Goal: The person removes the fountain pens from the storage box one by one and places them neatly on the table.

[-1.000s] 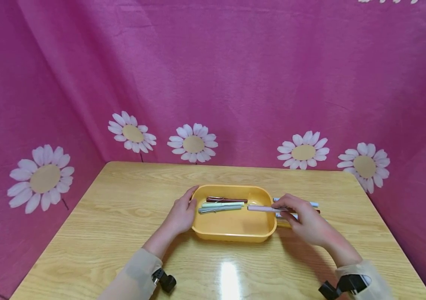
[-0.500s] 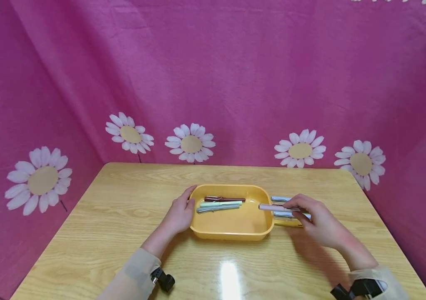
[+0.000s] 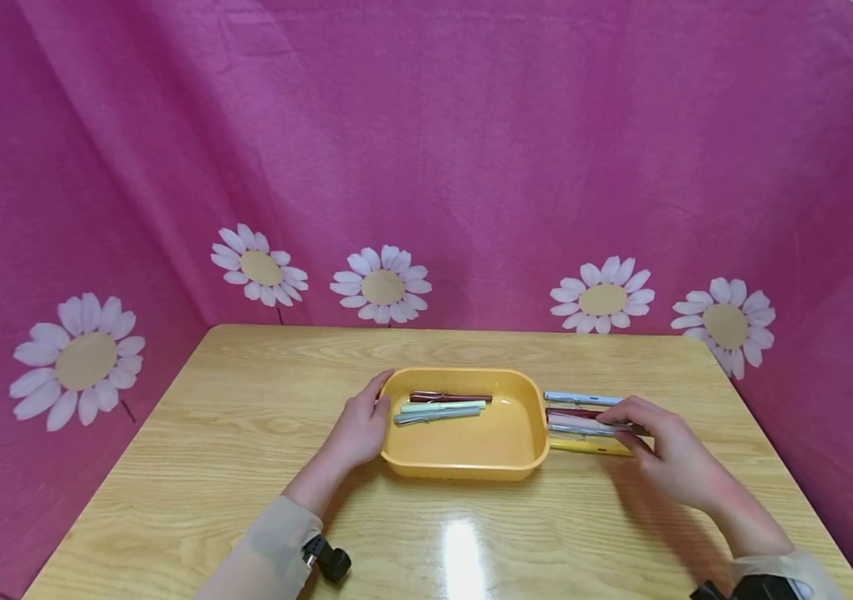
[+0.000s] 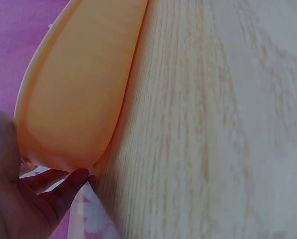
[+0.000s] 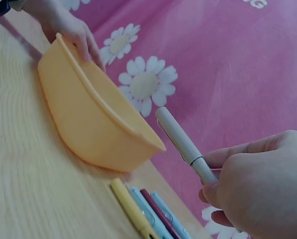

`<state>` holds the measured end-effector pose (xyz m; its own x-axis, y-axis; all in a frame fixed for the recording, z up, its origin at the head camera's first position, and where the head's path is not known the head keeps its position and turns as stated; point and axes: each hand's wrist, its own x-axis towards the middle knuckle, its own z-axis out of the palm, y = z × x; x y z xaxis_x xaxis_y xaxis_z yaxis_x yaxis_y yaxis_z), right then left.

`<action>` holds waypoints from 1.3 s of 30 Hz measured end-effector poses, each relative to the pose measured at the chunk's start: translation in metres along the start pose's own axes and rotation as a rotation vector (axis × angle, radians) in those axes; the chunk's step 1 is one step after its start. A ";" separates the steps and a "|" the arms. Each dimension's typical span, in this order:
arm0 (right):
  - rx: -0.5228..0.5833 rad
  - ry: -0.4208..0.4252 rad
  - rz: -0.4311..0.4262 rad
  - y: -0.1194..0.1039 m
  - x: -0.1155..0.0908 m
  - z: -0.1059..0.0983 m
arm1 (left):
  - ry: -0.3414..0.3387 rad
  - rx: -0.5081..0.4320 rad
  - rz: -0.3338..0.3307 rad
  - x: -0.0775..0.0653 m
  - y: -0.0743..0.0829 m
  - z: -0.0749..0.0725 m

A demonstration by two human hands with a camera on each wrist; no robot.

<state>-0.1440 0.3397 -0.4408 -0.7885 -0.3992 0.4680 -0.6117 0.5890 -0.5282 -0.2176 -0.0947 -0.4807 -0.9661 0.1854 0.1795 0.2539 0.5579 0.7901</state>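
A yellow plastic tray (image 3: pixel 464 473) stands on the table, and my left hand (image 3: pixel 359 427) grips its left end, thumb and fingers at the wall. Inside it lie a dark brown pen (image 3: pixel 464 398), a pale green pen (image 3: pixel 441 407) and a grey pen (image 3: pixel 445 416). Just right of the tray, my right hand (image 3: pixel 670 450) pinches a pale pink capped pen (image 5: pixel 178 134) by one end. In the right wrist view this pen is held above several others: a blue pen (image 3: pixel 580 398), a dark red pen (image 5: pixel 161 214), a light blue pen (image 5: pixel 151 214) and a yellow pen (image 5: pixel 131 206).
The wooden table (image 3: pixel 269 383) reaches back to a pink curtain (image 3: pixel 426 167) printed with white daisies, which also hangs along both sides. Small black cameras sit at both wrists, the left wrist camera (image 3: pixel 329 560) above the table's near part.
My right hand has moved right with the pink pen, from over the tray to over the pens beside it. The left hand keeps its grip on the tray.
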 end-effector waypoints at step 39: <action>-0.258 -0.214 0.161 0.021 -0.036 0.028 | -0.010 0.012 -0.039 0.001 -0.001 0.000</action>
<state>-0.1302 0.3464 -0.4883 -0.8859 -0.4086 0.2198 -0.4634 0.8032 -0.3745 -0.2186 -0.0948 -0.4815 -0.9748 0.1712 0.1433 0.2169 0.5746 0.7892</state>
